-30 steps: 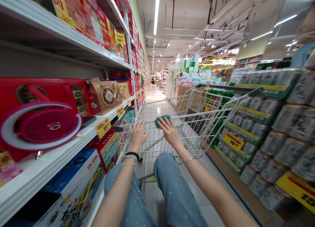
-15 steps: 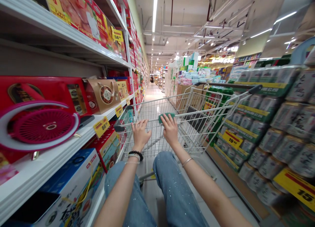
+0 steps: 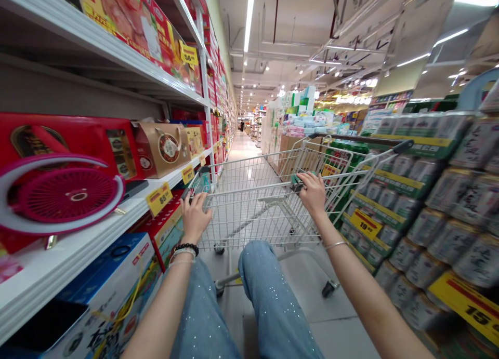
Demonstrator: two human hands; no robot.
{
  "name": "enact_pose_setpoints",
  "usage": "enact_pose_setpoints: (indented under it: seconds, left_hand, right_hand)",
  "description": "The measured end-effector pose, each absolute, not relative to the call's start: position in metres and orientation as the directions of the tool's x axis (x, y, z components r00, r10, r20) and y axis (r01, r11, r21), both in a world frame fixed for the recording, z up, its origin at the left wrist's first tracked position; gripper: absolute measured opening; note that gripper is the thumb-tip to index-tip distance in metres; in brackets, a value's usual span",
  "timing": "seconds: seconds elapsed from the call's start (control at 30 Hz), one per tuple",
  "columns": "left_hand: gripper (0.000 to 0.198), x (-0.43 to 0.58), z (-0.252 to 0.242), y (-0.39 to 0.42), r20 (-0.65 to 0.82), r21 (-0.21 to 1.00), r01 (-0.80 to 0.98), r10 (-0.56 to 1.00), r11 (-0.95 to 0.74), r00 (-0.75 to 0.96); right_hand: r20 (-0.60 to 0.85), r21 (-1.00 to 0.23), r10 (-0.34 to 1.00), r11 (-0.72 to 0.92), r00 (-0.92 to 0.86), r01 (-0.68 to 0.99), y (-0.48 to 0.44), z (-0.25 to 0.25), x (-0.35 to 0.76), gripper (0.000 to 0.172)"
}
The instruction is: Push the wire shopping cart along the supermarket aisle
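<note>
A metal wire shopping cart (image 3: 249,205) stands crosswise in front of my knees, its dark handle at the right. My left hand (image 3: 195,214) rests on the rail by the cart's dark left corner, fingers spread over it. Farther right along the same near rail, my right hand (image 3: 313,191) has its fingers bent over a small green pad (image 3: 295,180), pressed against the rail. Most of the pad is hidden under the fingers; I cannot tell whether it is a cloth or a sponge. The cart's visible basket holds nothing I can make out.
Shelves at the left hold red gift boxes (image 3: 78,141), and a pink fan (image 3: 74,197) sits on the shelf edge. Stacked drink cans (image 3: 444,203) line the right side. The aisle floor (image 3: 245,141) runs ahead past the cart; a cart wheel (image 3: 329,288) is near my right knee.
My hands have moved apart along the cart's near rail: the left to the corner, the right farther right with the green pad sliding along under it. The cart has barely shifted.
</note>
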State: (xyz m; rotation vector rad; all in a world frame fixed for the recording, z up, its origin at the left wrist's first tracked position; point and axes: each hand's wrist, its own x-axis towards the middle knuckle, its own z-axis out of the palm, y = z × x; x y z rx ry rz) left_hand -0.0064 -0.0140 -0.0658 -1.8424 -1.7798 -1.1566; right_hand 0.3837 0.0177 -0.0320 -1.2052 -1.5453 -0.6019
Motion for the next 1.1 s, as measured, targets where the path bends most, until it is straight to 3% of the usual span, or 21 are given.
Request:
enact_pose_setpoints:
  seconds: [0.17,0.27,0.43,0.6,0.67,0.8,0.93,1.03,1.1]
  left_hand:
    - [0.050,0.006,-0.065,-0.011,0.720,0.295,0.940,0.687,-0.171,-0.101]
    - [0.050,0.012,-0.063,-0.013,0.719,0.298,0.940,0.687,-0.167,-0.106]
    - [0.049,0.019,-0.061,-0.020,0.702,0.314,0.935,0.703,-0.162,-0.114]
    - [0.048,0.003,-0.059,-0.019,0.697,0.277,0.943,0.714,-0.183,-0.066]
    - [0.046,-0.009,-0.060,-0.015,0.710,0.289,0.943,0.698,-0.163,-0.098]
    - [0.043,-0.022,-0.064,-0.006,0.727,0.347,0.923,0.669,-0.165,-0.155]
    - [0.043,-0.015,-0.070,-0.004,0.744,0.349,0.920,0.650,-0.179,-0.156]
    - [0.046,-0.007,-0.075,-0.005,0.743,0.337,0.924,0.654,-0.182,-0.142]
    - [0.049,-0.003,-0.077,-0.007,0.742,0.325,0.927,0.658,-0.187,-0.127]
  right_hand:
    - [0.907,-0.374,0.327,0.338,0.265,0.863,0.023,-0.044,0.346,0.051]
    - [0.897,-0.398,0.362,0.406,0.255,0.823,0.024,-0.053,0.294,0.056]
    - [0.908,-0.244,0.418,0.547,-0.008,0.801,0.014,-0.064,0.220,0.063]
    - [0.880,-0.017,0.378,0.630,-0.287,0.777,0.010,-0.064,0.256,0.068]
    - [0.907,-0.034,0.358,0.587,-0.223,0.809,0.015,-0.063,0.292,0.066]
    - [0.947,-0.191,0.319,0.473,0.035,0.860,0.031,-0.063,0.344,0.062]
    - [0.931,-0.331,0.298,0.438,0.213,0.836,0.040,-0.076,0.331,0.063]
    - [0.920,-0.356,0.330,0.479,0.211,0.803,0.036,-0.092,0.281,0.071]
    - [0.926,-0.296,0.364,0.533,0.101,0.793,0.031,-0.101,0.242,0.074]
